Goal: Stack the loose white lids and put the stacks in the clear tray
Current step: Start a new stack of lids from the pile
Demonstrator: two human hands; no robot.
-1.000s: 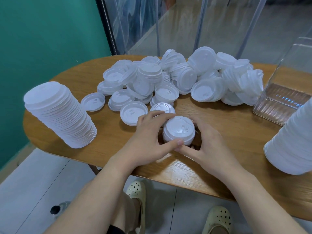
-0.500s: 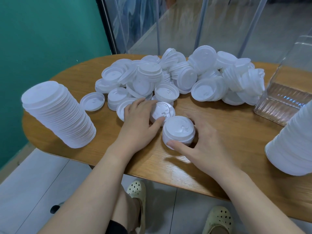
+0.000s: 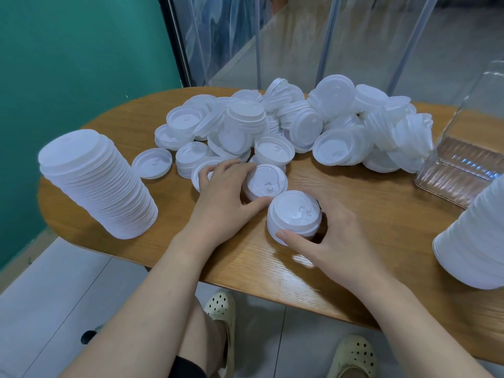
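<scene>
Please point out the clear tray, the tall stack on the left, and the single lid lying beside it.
clear tray [image 3: 461,170], head view, ribbed floor.
tall stack [image 3: 98,184], head view, side.
single lid [image 3: 152,166], head view, centre.

Even, bright, diffuse daylight; source appears to be the glazed panels behind the table. Shadows soft and short, darkest under the right hand beside the small lid stack. Specular glare patch on the varnished near edge of the table. White lids in the heap lose surface detail, near overexposure. Wide-angle distortion: table edge bows, tall stacks lean outward at frame sides. Focus acceptable centrally; slight softness at the periphery.
</scene>
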